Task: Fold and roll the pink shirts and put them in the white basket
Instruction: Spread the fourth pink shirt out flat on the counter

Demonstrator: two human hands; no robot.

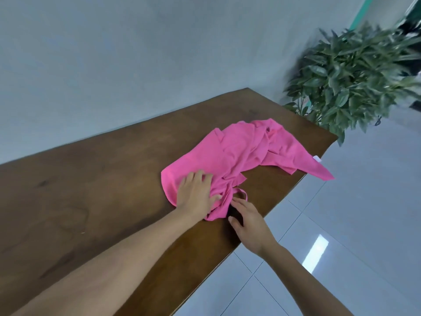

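A crumpled pink shirt [246, 149] lies spread on the brown wooden table [91, 190], its far corner with a white label hanging over the table's right edge. My left hand [196, 192] lies flat on the shirt's near end, fingers fairly straight, the thumb against bunched cloth. Just right of it, my right hand [247, 221] hovers at the shirt's near edge with fingers relaxed, its fingertips beside a loose loop of pink fabric. No white basket is in view.
A leafy green potted plant [355, 80] stands beyond the table's far right corner. A pale wall runs behind the table. Glossy white floor tiles [341, 224] lie to the right of the table edge.
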